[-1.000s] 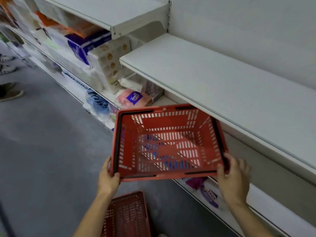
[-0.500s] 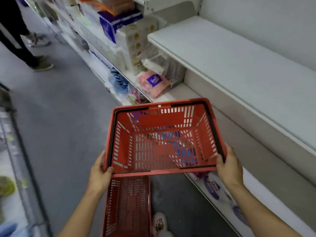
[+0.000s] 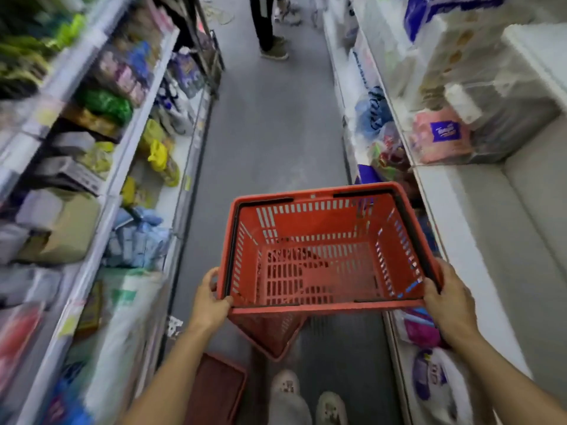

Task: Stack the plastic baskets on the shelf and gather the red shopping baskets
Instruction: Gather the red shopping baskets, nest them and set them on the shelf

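Observation:
I hold an empty red shopping basket (image 3: 325, 265) level in front of me over the aisle floor, its black handles folded down along the rim. My left hand (image 3: 210, 302) grips its near left corner and my right hand (image 3: 449, 305) grips its near right corner. Below it on the floor lies another red basket (image 3: 219, 391), darker and partly cut off by my left arm. A red basket corner (image 3: 273, 335) shows just under the held one; I cannot tell which basket it belongs to.
Stocked shelves (image 3: 101, 167) line the left side of the narrow grey aisle (image 3: 273, 124). White shelves (image 3: 478, 216) with tissue packs run along the right. A person's legs (image 3: 270, 29) stand at the far end. My feet (image 3: 306, 400) are below the basket.
The view has swung left from the white shelf to look down the aisle. The basket stays in both hands and has come away from the shelf, now over the floor.

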